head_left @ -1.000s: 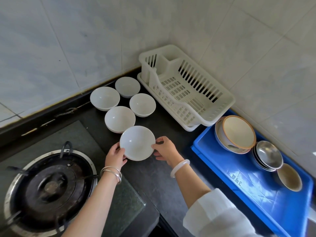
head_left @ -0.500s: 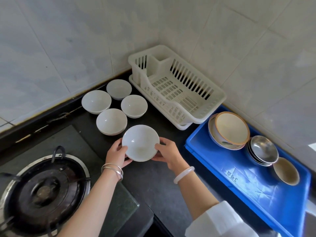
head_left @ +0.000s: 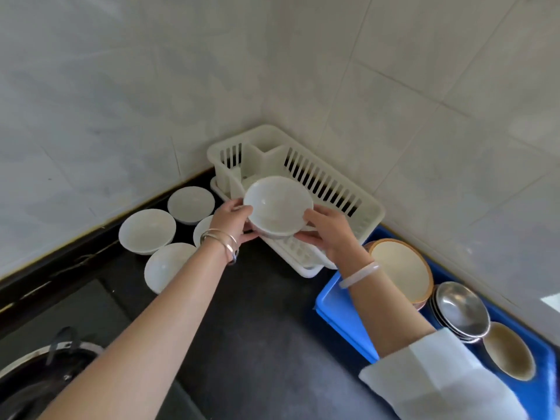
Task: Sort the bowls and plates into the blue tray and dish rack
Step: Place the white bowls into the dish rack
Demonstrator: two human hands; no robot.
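A: Nearest stuff first?
B: Burner (head_left: pixel 36 377) bottom left, cut off by the frame edge. White sleeve (head_left: pixel 439 380) bottom right, also cropped. Dark bench (head_left: pixel 257 328) between them.
A: Blue tray?
B: Blue tray (head_left: pixel 339 310) at right, near corner visible, the rest under the right forearm or off-frame. It holds a tan-rimmed bowl (head_left: pixel 400 268), stacked steel bowls (head_left: pixel 460 307) and a small beige bowl (head_left: pixel 509 350). Stack count unclear.
A: Hands?
B: Left hand (head_left: pixel 233 219) and right hand (head_left: pixel 330 231) both grip the white bowl (head_left: pixel 277 206) by opposite rims, upright, held over the near end of the dish rack (head_left: pixel 318 189). Can't tell whether it touches the rack.
A: Remaining bowls?
B: Four white bowls (head_left: pixel 147 230) on the bench left of the rack. Two are partly hidden behind the left arm.
A: Rack contents?
B: Interior mostly blocked by the bowl and hands. Far side sits in the tiled wall (head_left: pixel 394 86) corner.
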